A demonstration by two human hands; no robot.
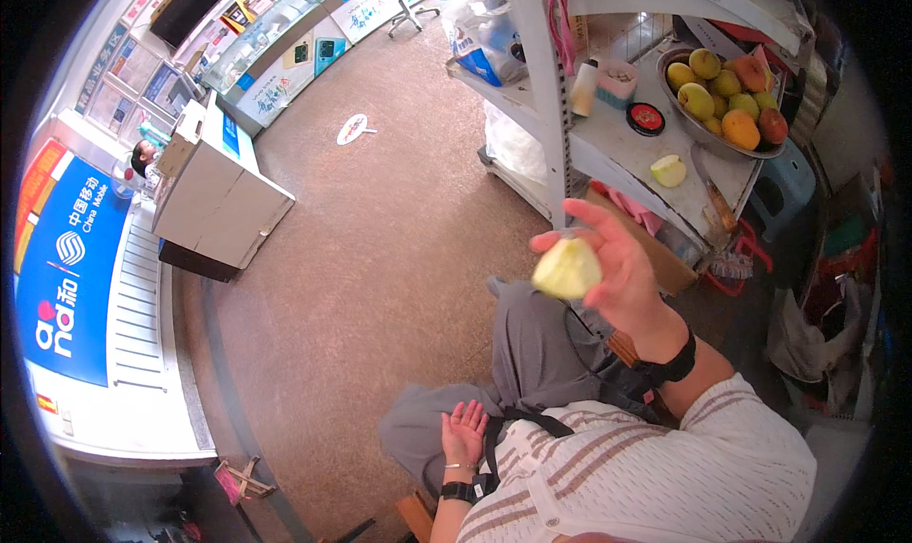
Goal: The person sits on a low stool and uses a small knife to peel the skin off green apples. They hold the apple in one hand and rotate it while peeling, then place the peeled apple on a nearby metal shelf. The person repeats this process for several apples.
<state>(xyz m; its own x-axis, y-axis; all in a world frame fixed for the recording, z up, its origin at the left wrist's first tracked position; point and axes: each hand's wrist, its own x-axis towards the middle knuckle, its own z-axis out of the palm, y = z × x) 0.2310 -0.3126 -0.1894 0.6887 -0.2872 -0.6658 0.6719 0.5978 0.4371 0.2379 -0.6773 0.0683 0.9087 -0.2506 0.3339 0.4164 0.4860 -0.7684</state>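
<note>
My right hand [618, 269] is raised in front of the shelf, its fingers around a pale, cut piece of fruit [568, 269]. Palm up, my left hand [464, 432] rests by my grey trousers with its fingers apart and nothing in it. On the white shelf top [620, 147] lie a green-skinned fruit piece with pale flesh [668, 171] and a knife with a wooden handle [718, 201]. Behind them a metal bowl [702, 135] holds several yellow, green and reddish fruits [741, 129].
A red and black round lid [645, 119], a plastic tub [616, 83] and a bottle [584, 88] stand on the shelf. A blue plastic stool [787, 187] is beside it. Across the floor, a person [145, 159] sits behind a counter [214, 201]. A small folding stool [244, 480] stands lower left.
</note>
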